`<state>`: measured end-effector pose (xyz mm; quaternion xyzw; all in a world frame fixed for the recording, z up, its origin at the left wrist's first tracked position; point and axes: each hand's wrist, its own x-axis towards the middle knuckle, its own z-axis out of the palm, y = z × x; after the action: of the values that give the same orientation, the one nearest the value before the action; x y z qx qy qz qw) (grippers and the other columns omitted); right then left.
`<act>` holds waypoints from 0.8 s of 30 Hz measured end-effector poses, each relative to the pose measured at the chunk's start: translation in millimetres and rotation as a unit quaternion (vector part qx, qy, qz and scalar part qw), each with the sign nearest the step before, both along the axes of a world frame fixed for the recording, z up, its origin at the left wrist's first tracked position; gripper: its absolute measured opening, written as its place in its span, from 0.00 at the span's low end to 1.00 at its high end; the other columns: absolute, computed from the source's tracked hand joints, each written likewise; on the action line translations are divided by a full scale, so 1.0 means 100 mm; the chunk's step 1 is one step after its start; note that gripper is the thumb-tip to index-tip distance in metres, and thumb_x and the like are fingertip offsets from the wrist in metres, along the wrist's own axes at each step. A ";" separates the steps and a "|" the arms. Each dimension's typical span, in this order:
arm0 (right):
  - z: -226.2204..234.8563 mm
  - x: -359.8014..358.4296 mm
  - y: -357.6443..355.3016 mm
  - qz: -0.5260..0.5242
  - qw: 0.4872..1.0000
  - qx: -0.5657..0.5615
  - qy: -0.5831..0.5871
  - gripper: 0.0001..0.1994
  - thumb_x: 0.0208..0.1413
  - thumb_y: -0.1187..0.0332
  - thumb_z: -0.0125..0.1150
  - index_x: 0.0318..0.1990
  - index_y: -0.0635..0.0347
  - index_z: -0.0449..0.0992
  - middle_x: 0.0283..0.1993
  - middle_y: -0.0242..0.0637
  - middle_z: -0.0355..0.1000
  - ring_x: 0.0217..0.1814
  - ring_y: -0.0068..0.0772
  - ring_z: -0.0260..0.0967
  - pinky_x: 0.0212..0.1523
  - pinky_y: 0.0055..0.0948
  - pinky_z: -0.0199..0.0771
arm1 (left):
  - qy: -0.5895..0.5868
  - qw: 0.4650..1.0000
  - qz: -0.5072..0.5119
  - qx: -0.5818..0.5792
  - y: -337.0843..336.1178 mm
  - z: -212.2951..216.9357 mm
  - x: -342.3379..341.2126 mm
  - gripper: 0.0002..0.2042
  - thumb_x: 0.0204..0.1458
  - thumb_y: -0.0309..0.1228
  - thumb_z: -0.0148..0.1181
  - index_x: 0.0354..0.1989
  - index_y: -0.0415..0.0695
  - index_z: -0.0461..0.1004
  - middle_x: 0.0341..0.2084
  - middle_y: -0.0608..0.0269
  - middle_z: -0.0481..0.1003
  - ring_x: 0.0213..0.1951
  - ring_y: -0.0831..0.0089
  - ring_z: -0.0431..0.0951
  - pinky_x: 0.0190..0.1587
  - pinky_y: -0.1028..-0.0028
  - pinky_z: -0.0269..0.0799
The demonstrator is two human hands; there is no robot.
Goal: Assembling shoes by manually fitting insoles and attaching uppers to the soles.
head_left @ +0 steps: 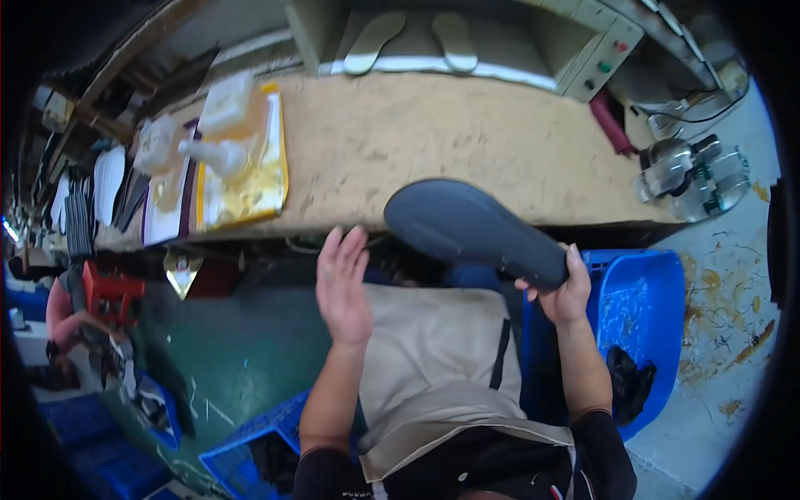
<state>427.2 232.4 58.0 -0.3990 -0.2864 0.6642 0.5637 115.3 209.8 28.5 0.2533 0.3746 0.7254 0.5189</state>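
My right hand (568, 287) grips one end of a dark grey shoe sole (467, 225), thumb on top and fingers beneath. The sole slants up and left in front of the workbench edge, its broad end over the bench. To the left of it, my left hand (344, 283) is raised with the fingers stretched out, holding nothing. Two pale insoles (374, 43) lie side by side on a white strip inside the machine opening at the back of the bench.
On the bench's left stand white glue containers (227, 104) and a bottle (215, 155) on stained sheets. Clear plastic bottles (696, 175) stand at the right end. Blue crates (642, 308) flank my apron (433, 333). Another person (71, 312) works at far left.
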 end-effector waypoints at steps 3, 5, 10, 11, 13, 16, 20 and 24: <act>-0.23 -0.22 -0.32 0.062 0.996 -0.040 0.042 0.25 0.72 0.54 0.35 0.53 0.72 0.67 0.42 0.57 0.77 0.30 0.45 0.80 0.22 0.24 0.75 | -0.066 0.998 0.009 -0.012 -0.10 -0.04 0.11 0.28 0.70 0.46 0.42 0.68 0.35 0.59 0.58 0.45 0.71 0.56 0.62 0.72 0.60 0.67 0.63; -0.34 -0.31 -0.42 0.095 0.992 -0.053 0.058 0.25 0.72 0.55 0.34 0.52 0.73 0.66 0.42 0.58 0.77 0.31 0.46 0.81 0.23 0.24 0.76 | -0.093 0.995 0.021 -0.020 -0.21 -0.08 0.13 0.27 0.70 0.47 0.41 0.66 0.35 0.62 0.55 0.48 0.73 0.52 0.66 0.73 0.57 0.68 0.65; -0.57 -0.52 -0.58 0.132 0.988 -0.068 0.053 0.26 0.73 0.53 0.35 0.52 0.73 0.67 0.44 0.57 0.77 0.32 0.46 0.81 0.25 0.25 0.78 | -0.164 0.985 0.034 -0.048 -0.58 -0.31 0.04 0.26 0.71 0.47 0.38 0.60 0.36 0.68 0.50 0.52 0.75 0.46 0.70 0.74 0.54 0.69 0.65; -0.59 -0.55 -0.58 0.137 0.987 -0.070 0.054 0.26 0.73 0.53 0.34 0.53 0.73 0.67 0.44 0.57 0.77 0.32 0.46 0.81 0.26 0.25 0.78 | -0.163 0.984 0.051 -0.055 -0.61 -0.29 0.05 0.25 0.71 0.47 0.39 0.58 0.36 0.69 0.49 0.53 0.76 0.46 0.70 0.75 0.54 0.69 0.66; -0.61 -0.61 -0.62 0.136 0.986 -0.075 0.059 0.26 0.73 0.53 0.34 0.53 0.74 0.67 0.45 0.57 0.77 0.33 0.46 0.81 0.27 0.25 0.79 | -0.160 0.982 0.074 -0.073 -0.65 -0.22 0.04 0.24 0.71 0.46 0.40 0.55 0.36 0.71 0.46 0.53 0.77 0.45 0.70 0.76 0.54 0.69 0.68; -0.65 -0.67 -0.67 0.138 0.986 -0.074 0.051 0.27 0.73 0.53 0.34 0.55 0.73 0.66 0.46 0.56 0.77 0.34 0.45 0.81 0.28 0.25 0.79 | -0.134 0.981 0.105 -0.092 -0.66 -0.24 0.00 0.21 0.71 0.43 0.43 0.53 0.36 0.72 0.44 0.55 0.78 0.44 0.72 0.76 0.53 0.71 0.69; -0.72 -0.75 -0.77 0.139 0.989 -0.058 0.015 0.28 0.72 0.50 0.33 0.57 0.70 0.67 0.48 0.53 0.77 0.35 0.42 0.81 0.29 0.23 0.79 | -0.064 0.979 0.152 -0.117 -0.60 -0.34 -0.01 0.15 0.69 0.34 0.49 0.51 0.34 0.75 0.43 0.58 0.78 0.42 0.77 0.75 0.52 0.75 0.67; -0.80 -0.86 -0.95 0.104 0.987 -0.102 0.061 0.27 0.74 0.55 0.33 0.58 0.76 0.65 0.48 0.57 0.77 0.36 0.46 0.81 0.31 0.26 0.81 | -0.018 0.979 0.173 -0.111 -0.56 -0.38 -0.07 0.11 0.66 0.27 0.54 0.51 0.33 0.75 0.43 0.58 0.79 0.44 0.78 0.75 0.55 0.76 0.68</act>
<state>341.2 137.2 -21.9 -0.3813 -0.2223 0.7679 0.4643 108.6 154.0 -9.6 0.1127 0.4815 0.7624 0.4173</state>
